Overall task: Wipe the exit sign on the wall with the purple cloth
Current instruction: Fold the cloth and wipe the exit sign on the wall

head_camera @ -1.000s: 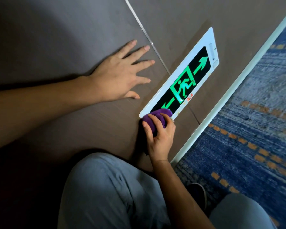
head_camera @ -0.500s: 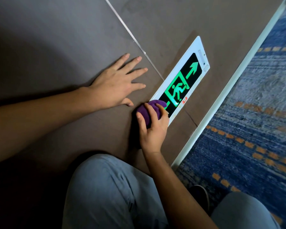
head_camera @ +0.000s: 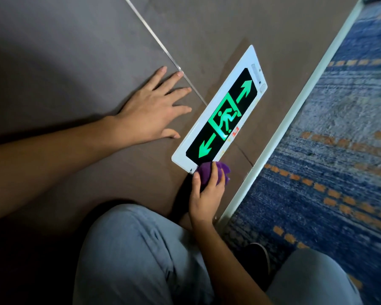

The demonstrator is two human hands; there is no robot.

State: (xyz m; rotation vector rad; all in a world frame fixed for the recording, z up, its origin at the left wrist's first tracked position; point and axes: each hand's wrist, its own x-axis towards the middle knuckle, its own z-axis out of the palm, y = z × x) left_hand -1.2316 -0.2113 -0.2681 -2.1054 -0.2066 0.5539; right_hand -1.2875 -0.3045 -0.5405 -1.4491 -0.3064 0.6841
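The exit sign [head_camera: 220,119] is a long white-framed panel low on the brown wall, with a black face, two green arrows and a green running figure. My right hand [head_camera: 207,192] grips a bunched purple cloth [head_camera: 209,173] against the sign's near lower corner, covering that corner of the frame. My left hand [head_camera: 154,108] lies flat on the wall just left of the sign, fingers spread, thumb close to the sign's frame, holding nothing.
A metal seam strip [head_camera: 163,49] runs across the wall [head_camera: 75,62] above my left hand. A pale baseboard [head_camera: 295,111] separates the wall from blue carpet with orange dashes [head_camera: 339,161]. My knees in grey trousers [head_camera: 136,256] and a dark shoe [head_camera: 257,256] fill the foreground.
The cloth in my right hand slid from over the sign's near end and left arrow down to its lower corner, uncovering the left arrow. My left hand stayed flat on the wall.
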